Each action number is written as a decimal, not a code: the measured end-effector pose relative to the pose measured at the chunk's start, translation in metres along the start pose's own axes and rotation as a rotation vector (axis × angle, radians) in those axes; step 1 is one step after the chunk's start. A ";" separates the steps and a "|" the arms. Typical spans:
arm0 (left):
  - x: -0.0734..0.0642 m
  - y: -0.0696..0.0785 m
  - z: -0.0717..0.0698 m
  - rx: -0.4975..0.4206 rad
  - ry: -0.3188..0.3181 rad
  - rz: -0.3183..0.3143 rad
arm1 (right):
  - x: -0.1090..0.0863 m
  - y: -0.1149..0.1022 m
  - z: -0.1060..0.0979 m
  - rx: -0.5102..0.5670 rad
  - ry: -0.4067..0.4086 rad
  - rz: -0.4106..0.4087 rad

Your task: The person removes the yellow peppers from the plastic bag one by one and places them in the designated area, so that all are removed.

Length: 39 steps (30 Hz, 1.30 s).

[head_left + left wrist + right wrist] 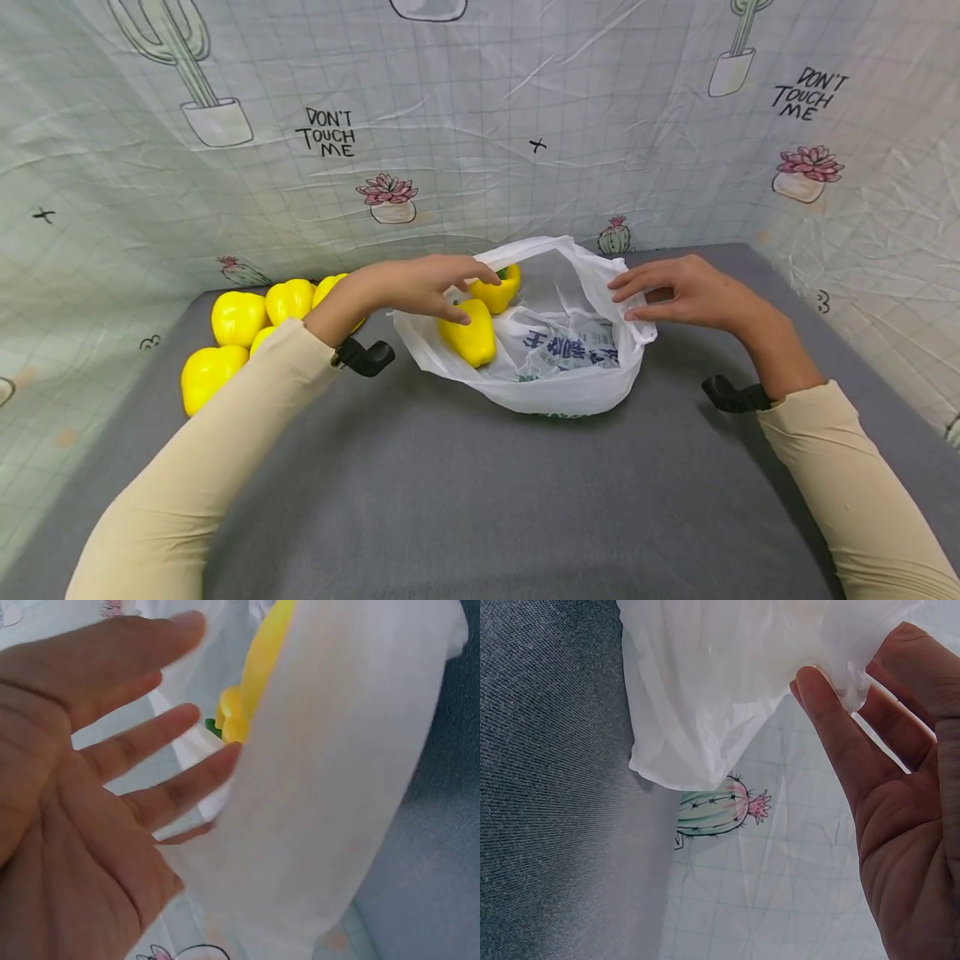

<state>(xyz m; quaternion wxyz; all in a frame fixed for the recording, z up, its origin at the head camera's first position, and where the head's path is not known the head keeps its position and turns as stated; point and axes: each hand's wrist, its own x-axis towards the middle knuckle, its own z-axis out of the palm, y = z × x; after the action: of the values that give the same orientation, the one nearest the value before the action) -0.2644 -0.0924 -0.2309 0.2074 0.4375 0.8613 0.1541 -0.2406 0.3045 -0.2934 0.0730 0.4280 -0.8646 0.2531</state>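
A white plastic bag [558, 404] lies on the grey surface with its mouth spread open; dark blue print shows inside. It holds two yellow bell peppers: one pepper [468, 333] at the left front and another pepper [498, 287] behind it. Over the bag's left rim reaches my left hand [420, 287], its fingers spread and extended just above the peppers, gripping nothing. At the opposite rim, my right hand [686, 290] holds the plastic edge between bent fingers and thumb. In the right wrist view, bunched plastic lies between the digits of that hand [900, 772].
Several more yellow bell peppers [238, 318] stand grouped at the far left of the table [480, 500], partly behind my left forearm. A printed cloth [480, 108] with cacti and lettering hangs directly behind the table and along its sides.
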 end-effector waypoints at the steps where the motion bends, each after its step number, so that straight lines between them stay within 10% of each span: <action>1: 0.003 -0.001 -0.001 0.007 -0.020 -0.016 | 0.000 0.000 0.000 -0.002 -0.001 -0.001; 14: 0.031 0.000 -0.013 -0.023 -0.203 -0.253 | 0.000 0.001 0.000 -0.001 -0.004 0.024; 31: 0.049 0.011 -0.004 -0.053 -0.170 -0.052 | 0.000 0.001 0.001 -0.014 -0.016 0.048; 39: 0.051 0.013 0.002 -0.073 -0.137 -0.080 | 0.001 -0.001 0.001 -0.026 -0.019 0.063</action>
<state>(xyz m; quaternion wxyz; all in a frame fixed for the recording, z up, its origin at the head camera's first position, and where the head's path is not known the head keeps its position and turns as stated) -0.2822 -0.0432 -0.2381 0.2874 0.4044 0.8557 0.1468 -0.2403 0.3030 -0.2937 0.0625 0.4019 -0.8815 0.2399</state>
